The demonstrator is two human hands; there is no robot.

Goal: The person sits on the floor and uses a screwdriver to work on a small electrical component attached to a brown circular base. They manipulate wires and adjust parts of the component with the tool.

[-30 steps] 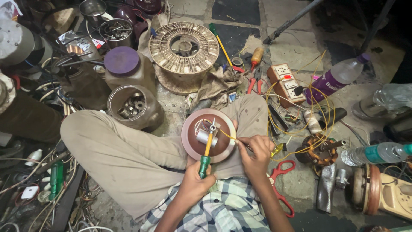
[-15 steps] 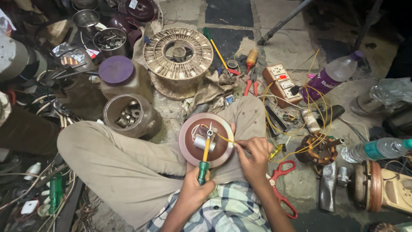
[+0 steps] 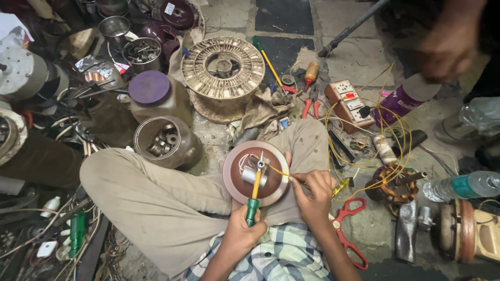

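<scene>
Motor cover [image 3: 235, 179]: one round maroon disc with a pale rim, resting on the lap near centre, metal hub in the middle.
Screwdriver [image 3: 254, 193]: one, green handle, yellow shaft, tip at the hub.
Left hand [image 3: 240, 234]: closed around the screwdriver handle.
Right hand [image 3: 314, 191]: pinching a yellow wire [image 3: 278, 170] at the cover's right edge.
Jars: two, far left of the cover.
Room: floor crowded on all sides.

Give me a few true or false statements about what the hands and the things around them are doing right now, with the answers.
1. The left hand grips a green-handled screwdriver. True.
2. The screwdriver tip rests on the round maroon disc in the lap. True.
3. The right hand holds the red scissors. False: they lie on the floor; its fingers pinch a yellow wire.
4. The purple-lidded jar stands open. False: its lid is on.
</scene>
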